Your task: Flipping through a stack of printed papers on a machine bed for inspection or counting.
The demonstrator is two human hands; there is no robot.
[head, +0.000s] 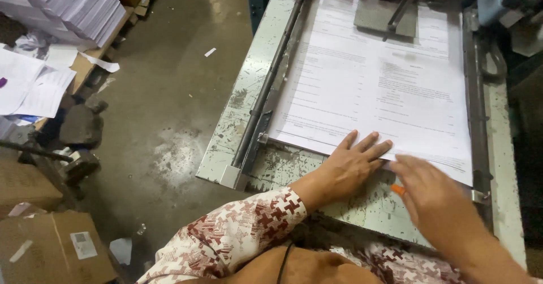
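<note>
Head view shows the left hand (352, 165) lying flat, fingers spread apart, on the near edge of a stack of printed paper sheets (373, 80) that rests on a worn, paint-chipped metal machine table (237, 114). Just beside it the right hand (432, 196) is blurred, palm down with fingers open, at the same near edge of the stack; a small orange object (398, 190) shows under it, gripped or not I cannot tell
</note>
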